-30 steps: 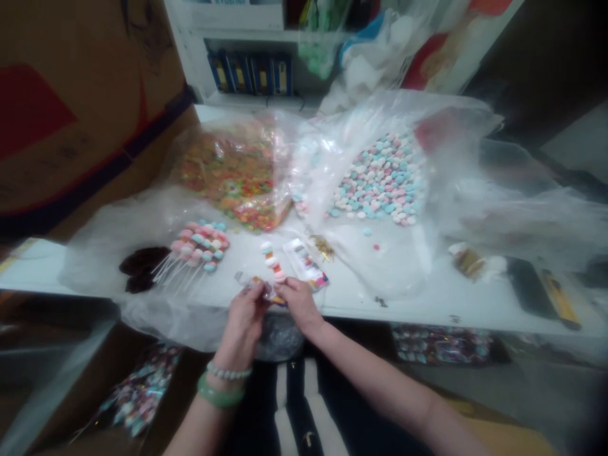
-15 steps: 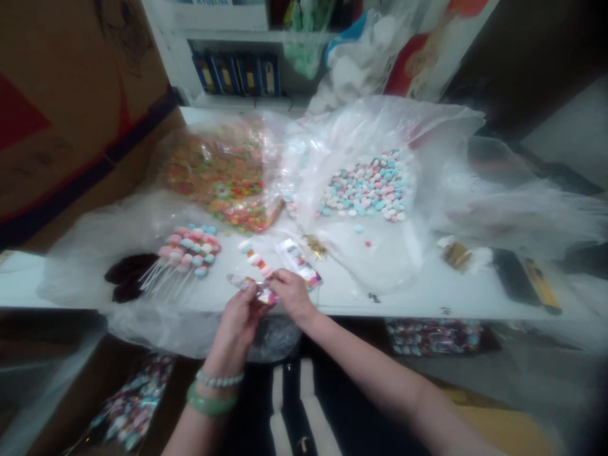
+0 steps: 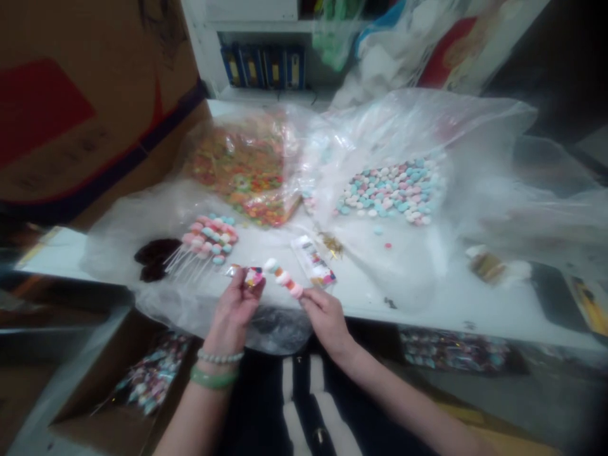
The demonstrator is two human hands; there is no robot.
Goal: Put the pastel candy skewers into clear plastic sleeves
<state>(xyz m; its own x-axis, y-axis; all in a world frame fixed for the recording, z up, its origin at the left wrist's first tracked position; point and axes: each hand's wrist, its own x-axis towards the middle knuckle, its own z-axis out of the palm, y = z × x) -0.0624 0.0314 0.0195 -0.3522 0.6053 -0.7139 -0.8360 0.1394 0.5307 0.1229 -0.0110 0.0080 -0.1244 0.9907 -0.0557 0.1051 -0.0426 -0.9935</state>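
My left hand [image 3: 232,315] is raised above the table's front edge and pinches a small clear wrapper [image 3: 251,277] with a colourful printed label. My right hand [image 3: 325,321] holds a candy skewer [image 3: 284,277] by its lower end. The skewer carries pastel pink and white sweets with an orange piece among them, and it tilts up to the left. Its stick is hidden by the sweets and my fingers. The skewer's top is a short way from the wrapper, not touching it. A printed strip of labels [image 3: 312,261] lies just beyond my right hand.
Finished skewers [image 3: 209,239] lie in a bundle by a dark brown clump [image 3: 154,258]. Plastic bags hold multicoloured cereal-like candy [image 3: 242,171] and pastel sweets [image 3: 389,193]. Below left, an open cardboard box [image 3: 90,399] holds wrapped skewers. A large cardboard box [image 3: 71,107] stands at left.
My hands have moved apart. The skewer, close to the wrapper before, now sits further right and clear of it, tilted lower. The view has also shifted slightly.
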